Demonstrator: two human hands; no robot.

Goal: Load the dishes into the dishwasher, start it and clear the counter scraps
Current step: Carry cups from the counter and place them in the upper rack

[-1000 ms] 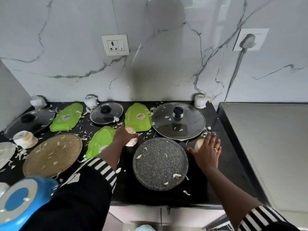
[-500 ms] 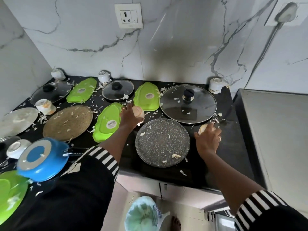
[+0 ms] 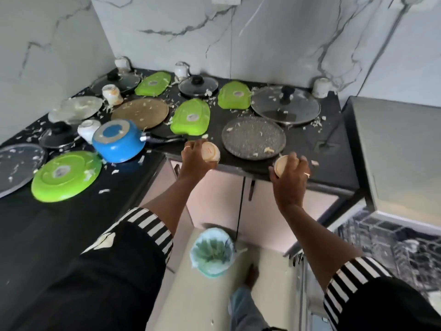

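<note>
Head view: left hand (image 3: 194, 160) curls round the left cup (image 3: 210, 151) and right hand (image 3: 291, 174) grips the right cup (image 3: 281, 166), both at the counter (image 3: 334, 158) edge, flanking a speckled pan (image 3: 253, 137) at 12 o'clock. Dishwasher rack (image 3: 393, 249) at 4 o'clock, bin (image 3: 212, 252) at 6.

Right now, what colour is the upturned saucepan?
The saucepan is blue, clearest in the head view.

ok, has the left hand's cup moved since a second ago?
Yes. The cup in the left hand came nearer: from the speckled pan's far-left side to the counter's front edge.
</note>
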